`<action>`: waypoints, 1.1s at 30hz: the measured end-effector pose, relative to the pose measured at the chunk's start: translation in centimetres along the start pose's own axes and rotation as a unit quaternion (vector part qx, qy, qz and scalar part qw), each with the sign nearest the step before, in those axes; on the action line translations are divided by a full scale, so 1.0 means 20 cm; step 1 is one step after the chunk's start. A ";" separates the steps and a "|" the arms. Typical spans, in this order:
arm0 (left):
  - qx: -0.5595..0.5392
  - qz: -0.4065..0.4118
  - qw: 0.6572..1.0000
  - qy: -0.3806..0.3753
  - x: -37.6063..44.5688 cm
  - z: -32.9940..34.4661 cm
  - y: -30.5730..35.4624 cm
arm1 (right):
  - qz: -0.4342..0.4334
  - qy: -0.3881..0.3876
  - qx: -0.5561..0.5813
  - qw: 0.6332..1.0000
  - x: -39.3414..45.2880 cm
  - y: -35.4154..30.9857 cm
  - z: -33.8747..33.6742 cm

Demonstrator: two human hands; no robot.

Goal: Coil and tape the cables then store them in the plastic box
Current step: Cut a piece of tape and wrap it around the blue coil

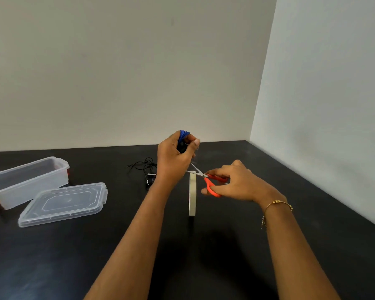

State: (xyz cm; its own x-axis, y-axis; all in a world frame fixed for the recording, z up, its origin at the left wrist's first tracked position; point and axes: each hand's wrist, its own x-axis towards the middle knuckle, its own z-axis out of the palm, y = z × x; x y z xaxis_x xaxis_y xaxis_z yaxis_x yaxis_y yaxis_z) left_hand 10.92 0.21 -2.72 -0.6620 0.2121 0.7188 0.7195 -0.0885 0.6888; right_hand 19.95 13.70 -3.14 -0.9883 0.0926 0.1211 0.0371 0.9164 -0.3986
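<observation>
**Scissors open at the tape, blue coil held above**

The left hand (173,158) has its grip clamped round a coiled blue cable (183,135), fingers and thumb curled about the bundle so that only the top of the coil shows above the knuckles. It is held up off the tabletop (225,256), in front of the line where the back wall meets the surface. A thin clear strip of tape seems to run down from this hand toward the roll below, though it is too faint to trace with certainty.

The right hand (232,182) has its grip closed through the orange handles of a pair of scissors (206,178). The blades stand apart in a narrow V, their tips pointing left toward the left wrist, just above the tape roll (192,194). A gold bracelet (277,203) sits on the right wrist.

The tape roll stands on edge on the tabletop, seen edge-on, directly under the scissors and between the two forearms.

Behind the left wrist a black cable (143,166) lies in a loose tangle on the tabletop, part of it hidden by the arm.

Well to the left stands the clear plastic box (24,180), open, with red latches at its ends; nothing can be made out inside it. Its clear lid (63,203) lies flat on the tabletop just in front of it and to its right, one corner close to the box.
</observation>
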 end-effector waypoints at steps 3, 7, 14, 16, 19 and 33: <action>-0.001 -0.003 1.000 -0.002 0.00 0.00 0.00 | -0.007 0.006 0.000 1.000 0.01 0.00 0.01; 0.010 -0.004 1.000 -0.002 0.00 0.00 -0.02 | -0.021 0.013 0.009 1.000 0.01 0.01 0.01; 0.008 -0.005 1.000 -0.001 0.00 0.00 -0.01 | -0.024 0.011 0.013 1.000 0.01 0.02 0.01; 0.005 -0.008 1.000 0.001 0.00 0.00 -0.02 | -0.023 0.008 0.020 1.000 0.01 0.02 0.01; 0.001 -0.007 1.000 0.001 0.00 0.00 -0.01 | -0.025 0.005 0.016 1.000 0.01 0.02 0.00; 0.002 -0.014 1.000 0.006 0.00 0.00 0.00 | -0.030 -0.010 0.023 0.999 0.04 0.06 0.02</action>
State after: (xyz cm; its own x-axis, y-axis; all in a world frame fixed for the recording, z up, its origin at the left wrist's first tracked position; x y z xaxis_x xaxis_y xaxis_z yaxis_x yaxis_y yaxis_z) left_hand 10.92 0.19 -2.69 -0.6838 0.2030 0.7008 0.7019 -0.0794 0.7078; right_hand 19.07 14.82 -3.90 -0.9914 0.0306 0.1274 -0.0278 0.9012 -0.4326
